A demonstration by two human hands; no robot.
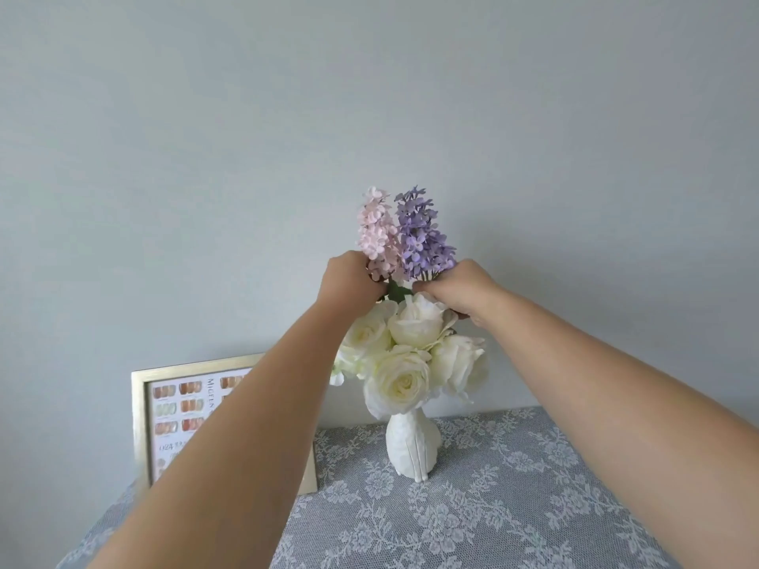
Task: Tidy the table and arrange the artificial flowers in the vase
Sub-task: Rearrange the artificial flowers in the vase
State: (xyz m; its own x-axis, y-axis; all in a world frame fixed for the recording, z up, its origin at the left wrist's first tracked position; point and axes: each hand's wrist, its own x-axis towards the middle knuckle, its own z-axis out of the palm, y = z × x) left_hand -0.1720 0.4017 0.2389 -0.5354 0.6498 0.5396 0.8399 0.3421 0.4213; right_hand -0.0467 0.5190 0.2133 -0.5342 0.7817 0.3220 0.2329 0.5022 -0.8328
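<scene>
Left hand [351, 281]: raised above the bouquet, fingers curled round the base of the pink flower spray [377, 232]; the fingertips are hidden behind the hand.
Right hand [460, 287]: raised level with the left, fingers curled and pinching the stem just beneath the purple flower spray [421, 234].
Pink and purple sprays: upright, side by side and touching, above the white roses [404, 355]; a green leaf [396, 291] shows between the two hands.
White roses: a tight cluster of several blooms, seated in the mouth of the vase, directly beneath both hands.
Vase [412, 445]: white, narrow-necked, textured, upright on the bench [513, 507] near its far edge, roughly midway along it.
Bench covering: grey-blue lace cloth [410, 527] with a white floral pattern, spread over the visible surface.
Framed chart [180, 412]: pale gold frame holding rows of small coloured samples and print, upright at the far left corner of the bench, leaning toward the wall [369, 96]; partly covered by the left forearm, apart from the vase.
Wall: plain pale grey-blue, behind the bench.
</scene>
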